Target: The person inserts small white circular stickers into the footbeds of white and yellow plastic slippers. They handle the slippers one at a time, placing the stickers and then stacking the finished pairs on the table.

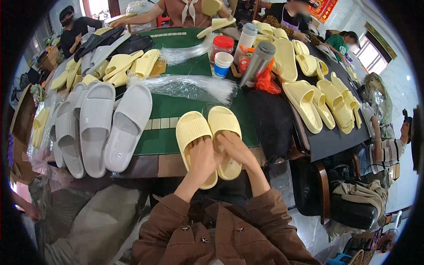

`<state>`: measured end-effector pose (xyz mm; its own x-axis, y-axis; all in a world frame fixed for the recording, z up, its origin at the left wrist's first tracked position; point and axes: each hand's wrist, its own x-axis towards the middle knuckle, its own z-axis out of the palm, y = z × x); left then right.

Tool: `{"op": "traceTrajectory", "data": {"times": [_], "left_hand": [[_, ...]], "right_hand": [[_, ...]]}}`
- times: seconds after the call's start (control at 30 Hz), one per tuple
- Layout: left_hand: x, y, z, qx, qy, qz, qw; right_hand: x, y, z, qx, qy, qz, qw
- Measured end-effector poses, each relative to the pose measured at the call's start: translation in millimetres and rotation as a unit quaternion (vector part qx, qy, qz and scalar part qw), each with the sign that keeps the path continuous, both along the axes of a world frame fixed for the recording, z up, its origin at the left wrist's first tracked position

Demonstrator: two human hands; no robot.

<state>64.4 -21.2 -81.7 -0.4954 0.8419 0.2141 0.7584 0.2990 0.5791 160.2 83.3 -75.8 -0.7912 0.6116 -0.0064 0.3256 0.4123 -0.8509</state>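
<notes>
Two pale yellow slippers stand side by side at the table's near edge, toes pointing away from me, with a thin clear strand by their toes. My left hand (202,158) reaches into the left yellow slipper (193,125), its fingertips hidden under the ribbed strap. Inside the right yellow slipper (225,119), my right hand (235,150) has its fingers tucked beneath the strap, thumb side toward the other hand. Both hands grip the pair from within, and the heels overhang the edge. Left of them lie bundles of clear plastic bags (194,86) on a green mat (176,106).
Grey slippers (95,119) lean in a row at the left. More yellow slippers (304,99) cover the right side. A steel tumbler (260,62), a paper cup (223,65) and a red-lidded jar (222,46) stand mid-table. Several people work around; a black chair (344,203) is at right.
</notes>
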Motion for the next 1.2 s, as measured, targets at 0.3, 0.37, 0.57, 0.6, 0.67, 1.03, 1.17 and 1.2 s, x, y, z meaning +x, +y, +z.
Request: {"op": "traceTrajectory", "data": {"times": [0.3, 0.37, 0.57, 0.6, 0.67, 1.03, 1.17, 1.2], "left_hand": [[-15, 11, -9, -0.008, 0.037, 0.013, 0.999], [-15, 9, -7, -0.004, 0.034, 0.005, 0.999], [-14, 8, 2, -0.048, -0.028, 0.027, 0.998], [-14, 8, 0, -0.038, -0.029, 0.031, 0.998], [-13, 9, 3, -0.034, -0.007, 0.034, 0.999], [-12, 10, 0, 0.009, 0.018, 0.035, 0.999], [-12, 8, 1, 0.026, 0.009, 0.029, 0.999], [-12, 8, 0, 0.03, 0.018, 0.029, 0.999]], "right_hand": [[2, -3, 8, 0.065, 0.012, 0.03, 0.997], [8, -11, 10, 0.153, 0.033, 0.036, 0.987], [9, -10, 65, 0.079, 0.067, -0.069, 0.992], [1, -2, 70, 0.099, 0.094, -0.064, 0.989], [-17, 23, 67, 0.14, 0.102, -0.066, 0.983], [-89, 72, 24, 0.246, -0.154, -0.067, 0.955], [-91, 70, 19, 0.216, -0.116, -0.064, 0.967], [-89, 69, 20, 0.207, -0.116, -0.07, 0.969]]}}
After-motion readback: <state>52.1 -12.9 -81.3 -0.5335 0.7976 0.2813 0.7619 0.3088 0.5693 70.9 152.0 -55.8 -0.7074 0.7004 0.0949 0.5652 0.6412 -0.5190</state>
